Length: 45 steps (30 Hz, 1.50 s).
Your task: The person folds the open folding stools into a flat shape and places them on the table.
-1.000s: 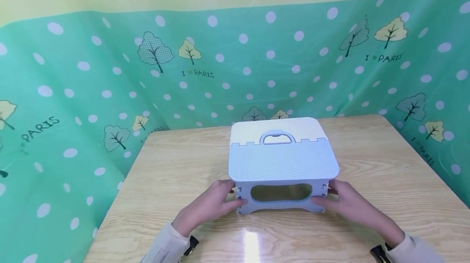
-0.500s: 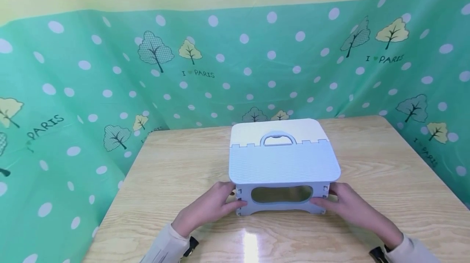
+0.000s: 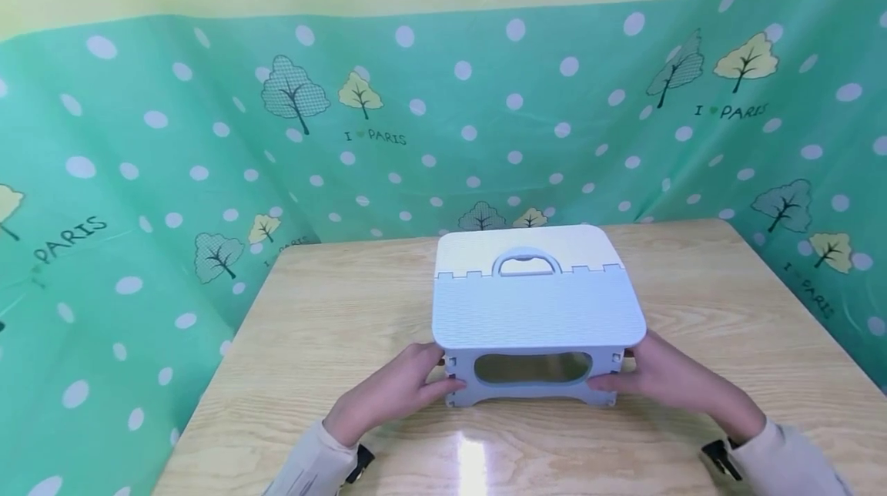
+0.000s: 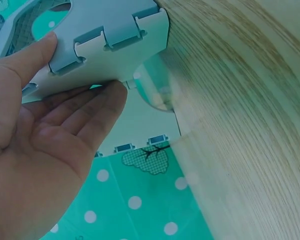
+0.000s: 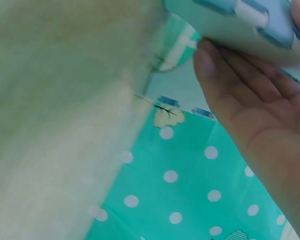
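A folding step stool (image 3: 537, 311) stands unfolded on the table, its top light blue in front and white behind, with a carry handle (image 3: 527, 255) set in the middle. My left hand (image 3: 395, 392) holds its left leg, thumb on the front panel and fingers round the side, as the left wrist view also shows at the hinged leg edge (image 4: 125, 35). At the right leg, my right hand (image 3: 675, 380) has its thumb against the front panel. Its other fingers reach behind the side panel and are mostly hidden in the head view. Light blue hinges join the leg panels.
The stool rests on a wood-grain table (image 3: 346, 311). Behind and at both sides hangs a green cloth (image 3: 388, 180) with white dots and trees. Black straps (image 3: 362, 464) show at the wrists. A bright reflection lies on the tabletop near the front.
My right hand has shifted slightly outward, its fingers now further hidden beside the stool. The stool's top sits a touch lower in the head view. My left hand keeps its hold.
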### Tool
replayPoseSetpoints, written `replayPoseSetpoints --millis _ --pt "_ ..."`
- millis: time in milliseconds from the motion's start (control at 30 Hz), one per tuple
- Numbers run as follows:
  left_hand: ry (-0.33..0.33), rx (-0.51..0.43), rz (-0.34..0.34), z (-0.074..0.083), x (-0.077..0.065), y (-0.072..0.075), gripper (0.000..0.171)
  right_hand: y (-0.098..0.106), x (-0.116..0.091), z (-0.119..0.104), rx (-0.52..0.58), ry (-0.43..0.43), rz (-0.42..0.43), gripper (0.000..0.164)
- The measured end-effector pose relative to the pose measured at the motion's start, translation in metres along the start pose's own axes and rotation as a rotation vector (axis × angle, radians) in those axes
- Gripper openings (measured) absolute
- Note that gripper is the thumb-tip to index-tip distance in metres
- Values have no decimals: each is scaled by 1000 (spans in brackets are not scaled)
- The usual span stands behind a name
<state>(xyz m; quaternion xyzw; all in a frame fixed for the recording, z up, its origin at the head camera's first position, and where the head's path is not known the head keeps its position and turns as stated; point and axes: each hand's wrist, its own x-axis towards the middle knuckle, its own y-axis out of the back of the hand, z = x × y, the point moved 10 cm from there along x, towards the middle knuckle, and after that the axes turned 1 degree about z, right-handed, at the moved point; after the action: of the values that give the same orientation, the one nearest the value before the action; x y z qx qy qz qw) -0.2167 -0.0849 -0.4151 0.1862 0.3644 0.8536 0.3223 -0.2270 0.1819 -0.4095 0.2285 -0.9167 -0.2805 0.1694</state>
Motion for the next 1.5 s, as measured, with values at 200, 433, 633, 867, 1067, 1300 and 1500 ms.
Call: replayPoseSetpoints --millis 200,433,633,867,1067,1300,1500 --pt "9 -9 -1 -2 -3 0 56 2 5 -10 -62 16 -33 115" --pt "-7 -19 -3 -2 -1 -5 54 4 4 -10 -77 1 -43 116" --pt "-17 -26 -9 1 -1 -5 55 3 4 -11 -74 12 -45 115" --pt "1 -40 -15 -1 -2 -3 57 0 5 -11 -57 17 -56 116" --pt "-1 -55 -24 -2 -2 -2 58 -1 7 -10 -48 23 -58 116" --pt "-14 -44 -32 -3 -3 0 57 -4 7 -7 -4 21 -69 114" --pt "-12 -60 -37 -3 -2 -1 55 -5 6 -6 2 26 -70 112"
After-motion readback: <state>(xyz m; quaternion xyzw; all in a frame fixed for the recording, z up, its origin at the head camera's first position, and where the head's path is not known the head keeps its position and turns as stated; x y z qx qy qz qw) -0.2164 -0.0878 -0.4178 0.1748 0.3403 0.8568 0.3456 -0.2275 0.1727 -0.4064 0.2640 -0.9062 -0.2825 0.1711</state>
